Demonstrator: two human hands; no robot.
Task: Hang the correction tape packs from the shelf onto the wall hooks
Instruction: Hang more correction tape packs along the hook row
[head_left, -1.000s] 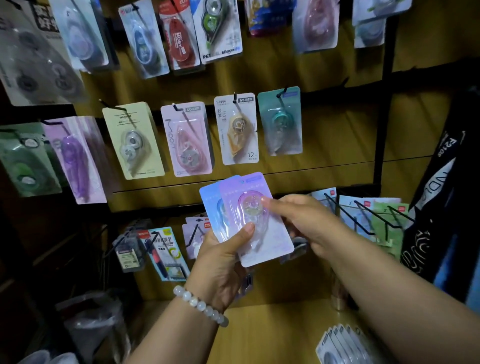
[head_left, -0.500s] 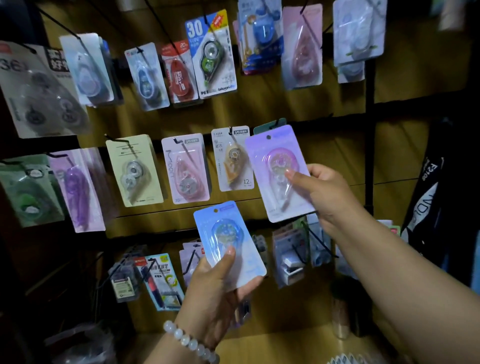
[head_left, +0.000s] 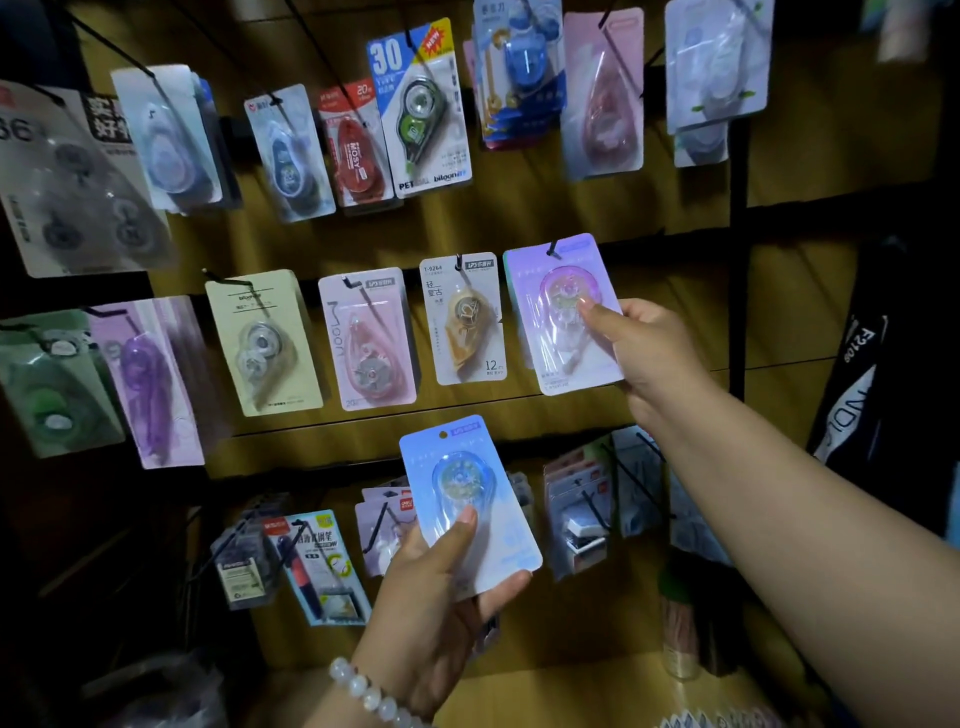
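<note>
From the head view, the right hand (head_left: 641, 358) reaches up at centre right, arm stretched from the lower right corner, thumb and fingers pinching the purple pack (head_left: 563, 314) by its lower right edge. The pack's top hole sits at a black wall hook (head_left: 554, 248), just beside the beige pack (head_left: 464, 319). Lower centre, the left hand (head_left: 441, 592), beaded bracelet (head_left: 371, 693) on the wrist, grips the blue pack (head_left: 470, 506) upright, thumb pressed on its front.
</note>
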